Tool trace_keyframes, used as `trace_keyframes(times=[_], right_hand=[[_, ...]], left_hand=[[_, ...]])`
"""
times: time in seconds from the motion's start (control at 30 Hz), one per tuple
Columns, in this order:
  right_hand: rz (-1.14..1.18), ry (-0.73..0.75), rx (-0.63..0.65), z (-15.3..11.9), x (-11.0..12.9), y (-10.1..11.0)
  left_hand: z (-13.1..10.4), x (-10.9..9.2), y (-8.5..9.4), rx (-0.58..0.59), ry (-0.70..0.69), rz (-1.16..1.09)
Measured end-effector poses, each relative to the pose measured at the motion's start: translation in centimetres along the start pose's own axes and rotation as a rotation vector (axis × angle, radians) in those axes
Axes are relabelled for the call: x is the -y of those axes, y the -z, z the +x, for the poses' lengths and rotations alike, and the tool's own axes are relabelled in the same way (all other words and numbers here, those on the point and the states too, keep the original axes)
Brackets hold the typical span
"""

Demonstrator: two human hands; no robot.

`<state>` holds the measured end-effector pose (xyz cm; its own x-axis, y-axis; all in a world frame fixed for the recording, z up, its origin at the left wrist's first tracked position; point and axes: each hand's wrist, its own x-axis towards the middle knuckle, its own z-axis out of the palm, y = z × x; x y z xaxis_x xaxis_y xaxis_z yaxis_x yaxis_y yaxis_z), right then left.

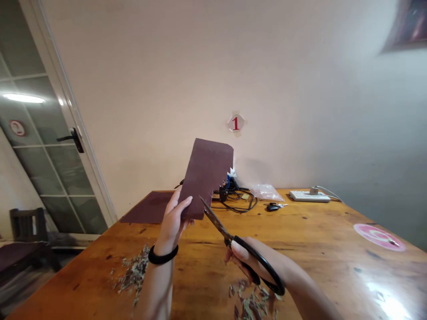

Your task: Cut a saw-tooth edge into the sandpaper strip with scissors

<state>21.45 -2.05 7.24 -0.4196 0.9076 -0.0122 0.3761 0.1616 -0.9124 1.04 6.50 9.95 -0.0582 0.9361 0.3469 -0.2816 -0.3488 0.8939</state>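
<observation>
My left hand grips a dark maroon sheet, which looks like sandpaper or stiff paper, by its lower left part. The sheet is raised above the table and tilted, and its right edge is jagged with small notches. In my right hand is a pair of black-handled scissors. Their blades meet the sheet's lower right edge, one lying across its face. Below my right hand lie small cut scraps. A larger heap of scraps is left of my left forearm.
Another maroon sheet lies flat at the back left of the wooden table. Along the back are black cables, a clear plastic bag, keys and a white power strip. A pink round sticker is at right.
</observation>
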Motion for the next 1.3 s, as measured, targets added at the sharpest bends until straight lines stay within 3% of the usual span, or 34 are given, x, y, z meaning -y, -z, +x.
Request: trace_keyframes(times=[0.37,0.73,1.03,1.3], right_hand=[[-0.043,-0.035,-0.036,0.1,-0.3,0.2],[-0.037,-0.074,-0.080,0.2,-1.0,0.0],[-0.051,-0.144,-0.177,1.2,-0.4,-1.3],[-0.089,-0.106,-0.161,1.4,-0.8,-1.0]], left_hand=[[0.2,0.0,0.2,0.028,0.024,0.006],[-0.1,0.4,-0.8,0.037,0.068,0.010],[0.4,0.9,-0.2,0.026,0.014,0.014],[0.7,1.1,0.0,0.059,0.018,0.024]])
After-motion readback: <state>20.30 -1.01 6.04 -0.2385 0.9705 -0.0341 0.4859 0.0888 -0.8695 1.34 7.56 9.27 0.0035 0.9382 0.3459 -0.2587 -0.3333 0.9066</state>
